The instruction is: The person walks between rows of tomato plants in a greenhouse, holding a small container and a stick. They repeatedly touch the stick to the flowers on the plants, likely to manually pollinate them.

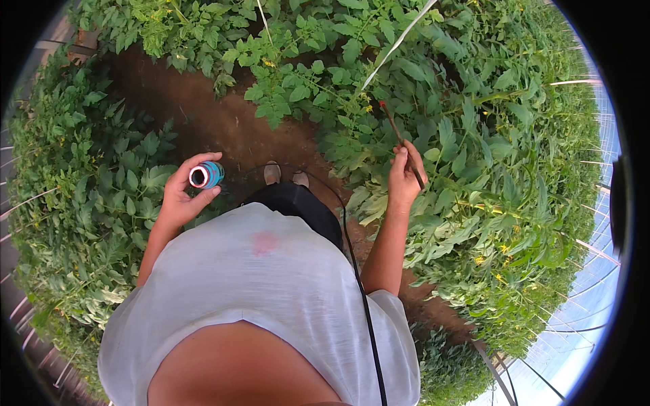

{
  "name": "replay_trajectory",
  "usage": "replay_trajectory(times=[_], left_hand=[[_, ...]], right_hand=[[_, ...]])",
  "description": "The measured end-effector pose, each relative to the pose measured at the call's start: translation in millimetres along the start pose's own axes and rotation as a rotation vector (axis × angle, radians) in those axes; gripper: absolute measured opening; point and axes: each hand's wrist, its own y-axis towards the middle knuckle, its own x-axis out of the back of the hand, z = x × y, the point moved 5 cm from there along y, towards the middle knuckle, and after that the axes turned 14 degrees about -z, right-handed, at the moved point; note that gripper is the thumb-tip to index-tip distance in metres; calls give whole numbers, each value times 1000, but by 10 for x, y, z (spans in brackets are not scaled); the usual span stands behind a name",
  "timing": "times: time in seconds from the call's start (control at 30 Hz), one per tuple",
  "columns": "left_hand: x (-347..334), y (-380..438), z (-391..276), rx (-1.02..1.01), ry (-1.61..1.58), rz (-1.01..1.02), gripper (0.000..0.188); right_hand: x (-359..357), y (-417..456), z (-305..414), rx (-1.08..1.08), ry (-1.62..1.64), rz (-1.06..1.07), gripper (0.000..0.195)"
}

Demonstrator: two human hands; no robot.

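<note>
My left hand point(185, 190) is wrapped around a small open bottle point(213, 174) with a blue label, its pale-rimmed mouth facing up and dark inside. In my right hand point(404, 172) is a thin brown stick-like brush point(393, 123), gripped near its rear end. Its red tip point(382, 103) points up and away from me, close to a cluster of yellow tomato flowers point(366, 104). I cannot tell whether the tip touches the flowers. Leafy tomato plants point(299, 81) surround that cluster.
Dense tomato rows stand left point(127, 172) and right point(472, 167) of a bare soil path point(233, 127). White support strings point(398, 43) run up from the plants. A black cable point(355, 264) hangs along my body. Metal poles point(492, 368) stand at lower right.
</note>
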Motion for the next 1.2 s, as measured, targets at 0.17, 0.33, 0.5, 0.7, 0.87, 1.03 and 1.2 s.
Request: replay_trajectory(times=[0.17, 0.33, 0.5, 0.7, 0.87, 1.03, 1.2], left_hand=[[52, -264, -78, 91, 53, -64, 59], [-18, -324, -158, 77, 62, -83, 60], [-125, -326, -201, 124, 61, -102, 60], [-167, -304, -241, 82, 55, -110, 59], [-231, -232, -298, 64, 65, -92, 59], [-192, -232, -299, 63, 55, -113, 58], [-189, -123, -400, 63, 150, -100, 55]], right_hand=[[-228, -37, -294, -39, 50, 22, 20], [-275, -21, -421, -8, 77, 46, 21], [-301, 33, -484, -8, 37, 34, 21], [-282, 76, -506, -43, 90, 54, 20], [-331, 87, -576, -20, 91, 72, 19], [-351, 101, -400, 31, 113, 59, 18], [201, 257, 138, 33, 156, -60, 22]])
